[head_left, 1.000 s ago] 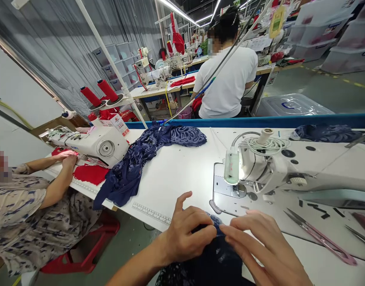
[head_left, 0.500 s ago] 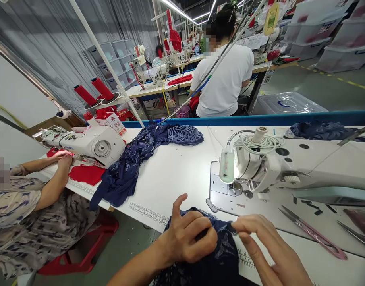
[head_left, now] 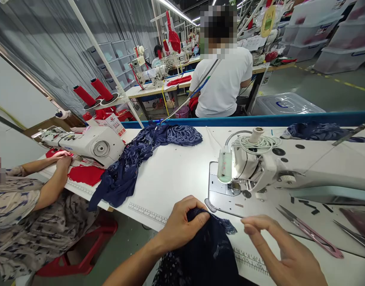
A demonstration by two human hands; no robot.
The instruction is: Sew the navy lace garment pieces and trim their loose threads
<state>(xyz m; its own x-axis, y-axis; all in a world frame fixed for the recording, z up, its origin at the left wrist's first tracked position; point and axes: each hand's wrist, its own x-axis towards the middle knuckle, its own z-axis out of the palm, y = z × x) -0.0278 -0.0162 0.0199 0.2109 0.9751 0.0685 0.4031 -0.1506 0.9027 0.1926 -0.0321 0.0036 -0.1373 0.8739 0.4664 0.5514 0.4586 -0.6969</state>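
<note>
My left hand [head_left: 184, 226] is closed on a navy lace garment piece [head_left: 216, 254], thumb on top of a gathered fold, at the table's front edge. From the grip, a frayed-looking strip of the cloth points right, and the rest hangs down toward my lap. Just right of that strip is my right hand [head_left: 285, 252], its thumb and index finger stretched out and their tips close together. No cloth shows between them. Beyond both hands stands a white sewing machine [head_left: 259, 171] with its needle area over a metal plate [head_left: 215, 194].
Pink-handled scissors [head_left: 313, 234] and dark tweezers [head_left: 353, 234] lie at right, near small black scraps [head_left: 310, 206]. More navy lace [head_left: 134, 159] is heaped at left beside another machine [head_left: 101, 145], where a co-worker's hands [head_left: 61, 157] handle red cloth. Another person [head_left: 221, 83] sits ahead.
My left hand has turned over and now grips the folded cloth, thumb on top. My right hand has drawn slightly right, away from the cloth edge its fingertips were at.
</note>
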